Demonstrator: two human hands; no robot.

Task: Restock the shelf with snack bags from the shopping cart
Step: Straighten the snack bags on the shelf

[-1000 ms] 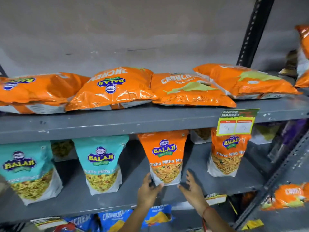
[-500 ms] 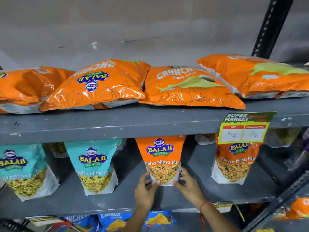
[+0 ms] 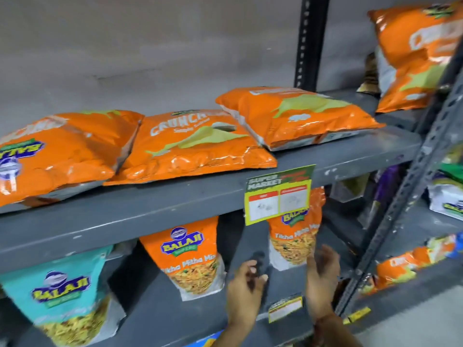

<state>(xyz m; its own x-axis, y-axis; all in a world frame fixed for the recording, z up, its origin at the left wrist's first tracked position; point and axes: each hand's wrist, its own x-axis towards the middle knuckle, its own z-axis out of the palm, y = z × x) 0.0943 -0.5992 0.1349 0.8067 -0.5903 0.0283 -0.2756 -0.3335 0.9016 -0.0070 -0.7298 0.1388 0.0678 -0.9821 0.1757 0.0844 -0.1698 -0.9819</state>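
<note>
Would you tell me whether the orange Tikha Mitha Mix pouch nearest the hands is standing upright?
Upright: the Tikha Mitha Mix pouch stands on its base, logo on top.

Brightness: moderate, even indoor light is seen; its source is not shown.
Glare: white highlights are thrown off the glossy orange foil snack bags lying flat [image 3: 190,149] on the grey metal upper shelf [image 3: 160,209].
Shadows: the recess beneath that shelf is darkened, and soft shadows are cast behind the upright orange pouch [image 3: 193,256].
Blur: motion smear is spread across the whole frame; the left hand [image 3: 246,284] and right hand [image 3: 322,274] are smeared, and print on the yellow-green price tag [image 3: 278,196] is left unreadable.
Distortion: the grey perforated upright post [image 3: 411,189] is rendered leaning at the right edge.
</note>
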